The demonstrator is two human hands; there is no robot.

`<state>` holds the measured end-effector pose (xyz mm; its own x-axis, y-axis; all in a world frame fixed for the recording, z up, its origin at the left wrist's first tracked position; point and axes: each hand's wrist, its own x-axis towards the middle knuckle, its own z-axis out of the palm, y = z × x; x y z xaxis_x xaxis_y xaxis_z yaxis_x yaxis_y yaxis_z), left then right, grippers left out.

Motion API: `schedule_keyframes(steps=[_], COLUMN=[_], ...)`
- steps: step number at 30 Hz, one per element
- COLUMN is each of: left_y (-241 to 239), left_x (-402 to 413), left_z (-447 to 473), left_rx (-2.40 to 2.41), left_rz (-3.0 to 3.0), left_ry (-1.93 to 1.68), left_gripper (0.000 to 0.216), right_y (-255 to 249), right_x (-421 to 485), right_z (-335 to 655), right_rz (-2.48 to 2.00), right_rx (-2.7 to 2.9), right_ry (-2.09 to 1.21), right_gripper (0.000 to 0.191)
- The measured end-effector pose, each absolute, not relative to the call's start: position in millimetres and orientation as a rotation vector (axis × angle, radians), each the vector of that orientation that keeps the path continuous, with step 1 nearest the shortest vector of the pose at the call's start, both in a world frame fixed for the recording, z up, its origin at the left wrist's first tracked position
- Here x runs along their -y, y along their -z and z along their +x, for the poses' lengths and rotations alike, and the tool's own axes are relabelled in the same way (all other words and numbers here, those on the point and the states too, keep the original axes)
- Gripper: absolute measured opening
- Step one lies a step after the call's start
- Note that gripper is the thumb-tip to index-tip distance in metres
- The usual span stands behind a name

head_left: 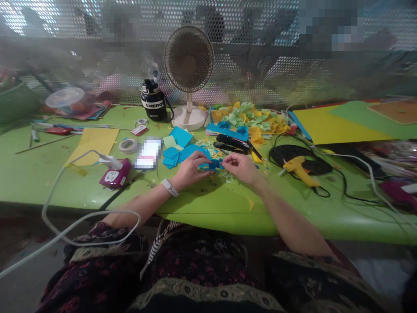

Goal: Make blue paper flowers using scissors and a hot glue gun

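Between my two hands is a small folded piece of blue paper (214, 164), held just above the green table. My left hand (193, 169), with a white band at the wrist, pinches its left side. From the right, the fingertips of my right hand (239, 167) are closed on its other edge. Blue paper sheets and cut squares (171, 157) lie beyond and left of my left hand. A black stapler (232, 144) rests just behind the hands, among green and yellow paper scraps. Finished-looking blue paper flowers (242, 130) sit on a blue stack farther back.
Behind stand a fan (189, 61) and a black bottle (153, 102). Yellow and green paper flowers (247, 115) are heaped at the back. A yellow glue gun (301, 170) lies right, with cables. Left are a phone (148, 153), tape (127, 145) and a purple power bank-like box (115, 174).
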<state>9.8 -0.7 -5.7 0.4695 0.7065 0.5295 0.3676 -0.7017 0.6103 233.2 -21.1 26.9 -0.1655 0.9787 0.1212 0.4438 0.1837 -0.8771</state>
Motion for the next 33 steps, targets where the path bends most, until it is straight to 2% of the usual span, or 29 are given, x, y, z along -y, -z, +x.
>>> schedule_keyframes(steps=[7, 12, 17, 23, 33], left_y=[4.5, 2.7, 8.3, 6.3, 4.6], left_x=[2.2, 2.9, 0.8, 0.5, -1.5], left_z=[14.9, 15.4, 16.6, 16.3, 16.6], left_rx=[-0.896, -0.92, -0.948, -0.806, -0.775], left_rz=[1.995, 1.893, 1.778, 1.434, 1.336], left_ry=[-1.107, -1.097, -1.064, -0.896, -0.971], left_gripper=[0.017, 0.03, 0.028, 0.036, 0.048], right_y=[-28.2, -28.9, -29.1, -29.1, -28.1], right_x=[22.1, 24.6, 26.7, 22.1, 19.5], right_z=[230.5, 227.5, 226.8, 230.9, 230.0], right_rz=[-1.29, -1.24, -1.187, -1.202, -1.192], right_rx=[1.606, 1.606, 1.616, 1.528, 1.536], right_ry=[-1.051, -1.084, -1.121, -1.189, -1.245], right_gripper=[0.03, 0.031, 0.03, 0.029, 0.032])
